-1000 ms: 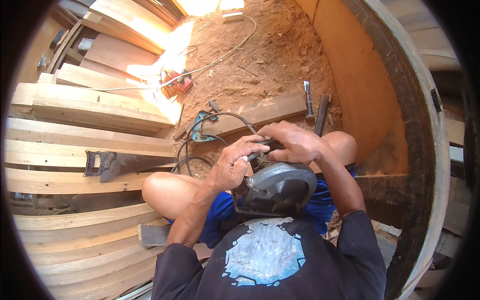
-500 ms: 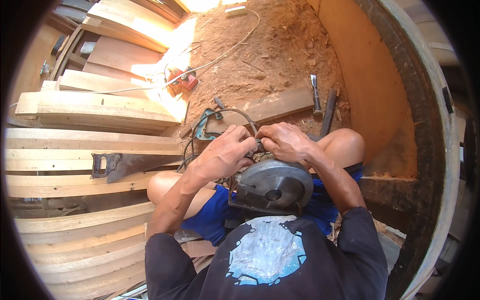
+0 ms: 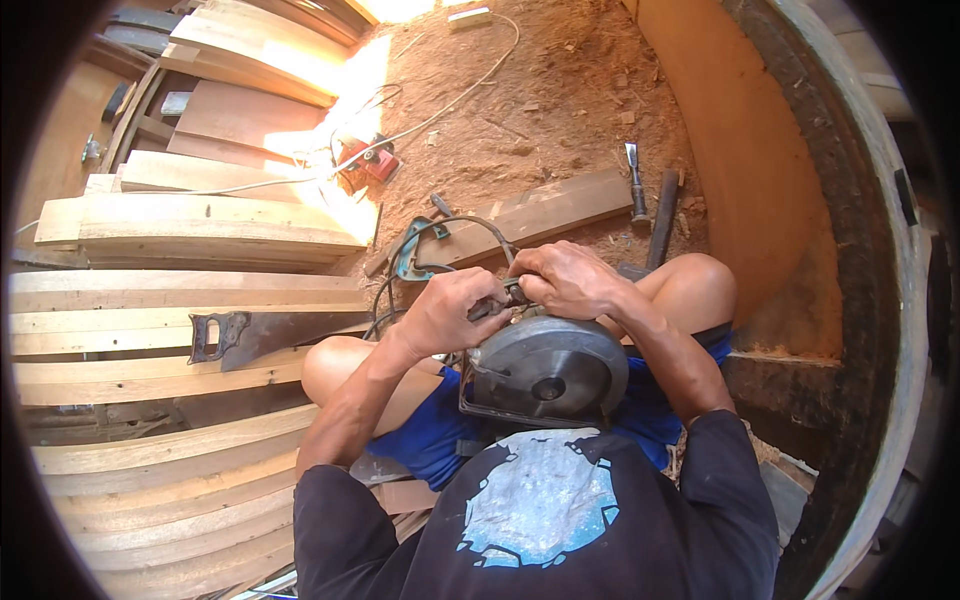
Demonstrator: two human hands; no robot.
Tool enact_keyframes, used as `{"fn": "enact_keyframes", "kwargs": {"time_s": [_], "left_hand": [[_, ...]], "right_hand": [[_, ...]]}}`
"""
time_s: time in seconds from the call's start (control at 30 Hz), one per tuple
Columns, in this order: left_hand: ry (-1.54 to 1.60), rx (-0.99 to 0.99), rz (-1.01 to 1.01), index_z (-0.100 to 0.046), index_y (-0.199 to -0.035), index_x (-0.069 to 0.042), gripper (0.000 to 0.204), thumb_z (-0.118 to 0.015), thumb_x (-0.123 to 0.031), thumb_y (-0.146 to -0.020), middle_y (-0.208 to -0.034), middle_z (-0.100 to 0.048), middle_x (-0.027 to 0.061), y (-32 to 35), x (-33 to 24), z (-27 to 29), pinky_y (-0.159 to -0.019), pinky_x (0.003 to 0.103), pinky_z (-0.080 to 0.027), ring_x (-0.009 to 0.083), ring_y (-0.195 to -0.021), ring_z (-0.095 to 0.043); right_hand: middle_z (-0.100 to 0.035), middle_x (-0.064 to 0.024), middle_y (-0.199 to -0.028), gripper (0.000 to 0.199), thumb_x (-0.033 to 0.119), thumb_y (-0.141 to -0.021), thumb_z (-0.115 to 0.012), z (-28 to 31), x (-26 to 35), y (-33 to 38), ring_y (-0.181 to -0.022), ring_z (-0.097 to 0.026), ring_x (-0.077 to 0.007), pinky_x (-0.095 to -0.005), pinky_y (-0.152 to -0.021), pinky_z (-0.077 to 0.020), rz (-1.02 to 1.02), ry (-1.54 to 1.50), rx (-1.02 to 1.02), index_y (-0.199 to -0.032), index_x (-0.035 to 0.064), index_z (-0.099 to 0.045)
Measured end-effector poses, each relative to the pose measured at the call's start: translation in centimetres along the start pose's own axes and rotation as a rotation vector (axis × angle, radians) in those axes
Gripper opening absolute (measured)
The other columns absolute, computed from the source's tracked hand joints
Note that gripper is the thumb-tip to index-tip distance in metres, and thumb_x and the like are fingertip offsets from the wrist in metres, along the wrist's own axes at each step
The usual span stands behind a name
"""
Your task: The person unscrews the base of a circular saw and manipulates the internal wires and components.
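A circular saw [image 3: 580, 362] with a grey blade guard rests in my lap, its far end toward my hands. My left hand [image 3: 447, 312] is closed, thumb against curled fingers, around a small dark part whose kind I cannot make out. My right hand [image 3: 570, 280] pinches the dark power cord [image 3: 480, 221] where it meets the saw's far end. Both hands' fingertips are close together, and the right fingers hide part of the cord. Just beyond my left hand lies a teal handle cover [image 3: 410, 250], apart from the saw.
A handsaw [image 3: 265, 333] lies on stacked boards [image 3: 120, 290] at my left. Beyond my knees are a loose plank [image 3: 545, 212], a chisel [image 3: 636, 185] and a dark bar [image 3: 663, 220] on sawdust. Farther off stands a red power tool [image 3: 370, 162]. A curved wooden panel [image 3: 760, 190] rises at right.
My left fingers have shifted, and more of the small dark part shows between them. My right hand keeps its grip, and the saw stays in my lap.
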State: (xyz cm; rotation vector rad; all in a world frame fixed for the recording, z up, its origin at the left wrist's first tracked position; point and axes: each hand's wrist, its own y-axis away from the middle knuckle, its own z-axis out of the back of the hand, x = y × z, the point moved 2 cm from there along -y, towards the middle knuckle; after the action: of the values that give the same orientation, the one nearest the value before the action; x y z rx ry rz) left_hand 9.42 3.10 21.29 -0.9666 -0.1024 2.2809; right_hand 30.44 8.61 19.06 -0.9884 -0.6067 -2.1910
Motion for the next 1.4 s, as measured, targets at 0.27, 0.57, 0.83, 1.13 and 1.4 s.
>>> {"fn": "enact_keyframes", "kwargs": {"time_s": [0.27,0.57,0.83,1.13,1.4], "left_hand": [[0.375,0.481,0.142,-0.069,-0.124,-0.002,0.033,-0.071,-0.018,-0.095,-0.1,-0.068,0.011,0.3,2.0,2.7,-0.078,0.038,-0.056,0.0209,-0.088,-0.067],[0.316,0.573,0.245,-0.062,-0.137,-0.007,0.052,-0.081,-0.003,-0.089,-0.106,-0.067,0.0076,1.3,1.4,2.5,-0.084,0.038,-0.056,0.0211,-0.092,-0.066],[0.483,0.442,0.233,-0.063,-0.134,-0.007,0.049,-0.08,-0.003,-0.089,-0.096,-0.065,0.0047,1.1,2.1,1.5,-0.08,0.036,-0.054,0.0189,-0.088,-0.062],[0.238,0.513,0.07,-0.063,-0.131,-0.007,0.05,-0.077,0.0,-0.084,-0.097,-0.065,0.011,-0.4,1.4,2.0,-0.081,0.042,-0.054,0.0285,-0.092,-0.065],[0.22,0.537,0.092,-0.063,-0.123,-0.005,0.043,-0.075,0.002,-0.082,-0.104,-0.064,0.0156,-1.0,1.5,1.6,-0.086,0.045,-0.054,0.0349,-0.095,-0.066]], "right_hand": [[-0.075,-0.0255,-0.112,0.041,0.024,-0.091,-0.053,0.1,0.5,0.1,-0.11,-0.071,-0.0432,-0.0522,-0.098,-0.0535,-0.011,-0.025,0.032,-0.117,0.0006,-0.074],[-0.076,-0.0249,-0.11,0.038,0.021,-0.092,-0.055,-0.1,0.2,-0.1,-0.106,-0.072,-0.0429,-0.0503,-0.096,-0.0549,0.027,-0.038,0.006,-0.118,0.0002,-0.074],[-0.075,-0.026,-0.111,0.04,0.023,-0.091,-0.054,1.0,-0.1,0.8,-0.107,-0.071,-0.0436,-0.0519,-0.096,-0.0543,-0.006,-0.077,-0.016,-0.117,0.0012,-0.075],[-0.077,-0.0248,-0.104,0.039,0.02,-0.093,-0.055,0.5,-1.2,0.1,-0.1,-0.075,-0.0393,-0.0474,-0.092,-0.0569,0.025,-0.055,-0.034,-0.118,-0.0033,-0.074],[-0.077,-0.0236,-0.104,0.039,0.02,-0.093,-0.055,0.6,-2.0,-0.2,-0.1,-0.075,-0.0373,-0.0463,-0.092,-0.0569,0.02,-0.103,-0.017,-0.119,-0.0026,-0.073]]}}
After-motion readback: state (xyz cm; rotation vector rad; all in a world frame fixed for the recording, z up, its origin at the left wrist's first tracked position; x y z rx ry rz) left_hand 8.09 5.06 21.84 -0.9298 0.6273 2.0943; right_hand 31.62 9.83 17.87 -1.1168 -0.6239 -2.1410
